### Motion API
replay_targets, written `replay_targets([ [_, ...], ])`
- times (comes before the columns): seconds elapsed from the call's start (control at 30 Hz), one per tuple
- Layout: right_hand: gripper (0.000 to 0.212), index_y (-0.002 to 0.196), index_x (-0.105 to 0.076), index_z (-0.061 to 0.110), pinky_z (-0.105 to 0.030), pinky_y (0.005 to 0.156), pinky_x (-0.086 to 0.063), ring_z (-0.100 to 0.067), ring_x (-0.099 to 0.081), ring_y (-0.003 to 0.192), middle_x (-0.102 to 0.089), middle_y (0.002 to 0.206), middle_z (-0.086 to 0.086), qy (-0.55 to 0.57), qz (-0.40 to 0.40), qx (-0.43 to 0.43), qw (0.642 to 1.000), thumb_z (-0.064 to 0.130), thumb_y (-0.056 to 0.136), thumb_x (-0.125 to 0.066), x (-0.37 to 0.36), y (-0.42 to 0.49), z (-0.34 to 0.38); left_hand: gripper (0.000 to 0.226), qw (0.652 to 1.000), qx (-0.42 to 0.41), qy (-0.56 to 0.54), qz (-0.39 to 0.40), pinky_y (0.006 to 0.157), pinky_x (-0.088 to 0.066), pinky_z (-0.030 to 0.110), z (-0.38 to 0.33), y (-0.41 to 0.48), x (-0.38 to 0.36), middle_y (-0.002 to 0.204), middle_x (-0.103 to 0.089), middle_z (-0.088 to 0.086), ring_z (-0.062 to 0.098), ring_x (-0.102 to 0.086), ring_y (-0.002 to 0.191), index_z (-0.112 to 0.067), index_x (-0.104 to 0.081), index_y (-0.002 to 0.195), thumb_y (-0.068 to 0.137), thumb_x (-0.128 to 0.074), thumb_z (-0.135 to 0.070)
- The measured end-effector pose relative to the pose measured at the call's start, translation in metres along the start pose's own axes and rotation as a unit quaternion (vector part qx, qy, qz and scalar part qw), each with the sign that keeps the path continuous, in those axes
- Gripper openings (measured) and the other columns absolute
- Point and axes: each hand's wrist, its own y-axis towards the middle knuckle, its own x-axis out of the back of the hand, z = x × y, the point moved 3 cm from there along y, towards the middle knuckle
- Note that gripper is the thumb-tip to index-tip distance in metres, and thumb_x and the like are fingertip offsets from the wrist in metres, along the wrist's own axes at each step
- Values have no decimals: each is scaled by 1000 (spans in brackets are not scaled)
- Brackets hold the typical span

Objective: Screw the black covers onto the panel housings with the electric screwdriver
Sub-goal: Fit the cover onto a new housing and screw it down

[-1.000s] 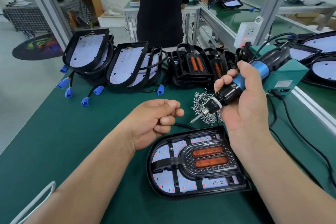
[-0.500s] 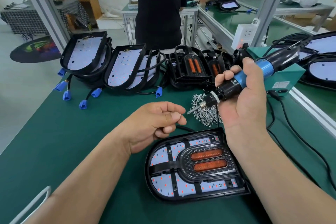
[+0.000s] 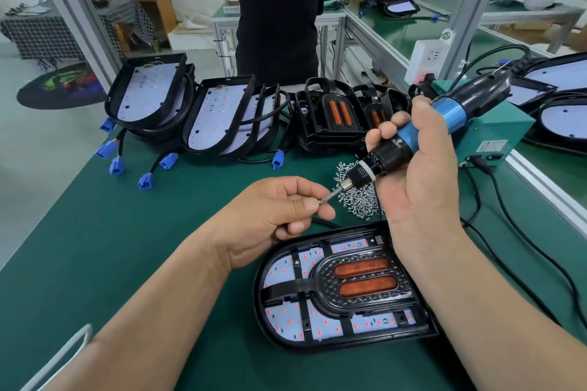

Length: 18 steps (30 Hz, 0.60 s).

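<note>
The right hand (image 3: pixel 419 181) gripped the electric screwdriver (image 3: pixel 451 111); the left hand (image 3: pixel 279 209) pinched a screw (image 3: pixel 321 200) at its bit (thumb and forefinger). The black cover (image 3: pixel 320 287) lay in its panel housing (image 3: pixel 261 311) just below.

A single wide-angle camera is riding on the person's head, looking forward and down across the green desk (image 3: pixel 95 247). It is sitting close: the left hand (image 3: pixel 279 209) and right hand (image 3: pixel 419 181) are filling the frame's middle, with the forearms entering from the bottom edge.
</note>
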Motion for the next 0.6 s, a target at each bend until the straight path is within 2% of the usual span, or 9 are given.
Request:
replay_targets([
  [0.6,14,110,-57,15,-35,71,-55,-16,-58,68,-58,84,-3,-20,-5,-6,1000,14,101,-68,2,0,-2,16,998,-8,64,2,47,-34,13,0,-1,2,94,-76,9,6,-45,56,-5,-65,117,103,-61,-1],
])
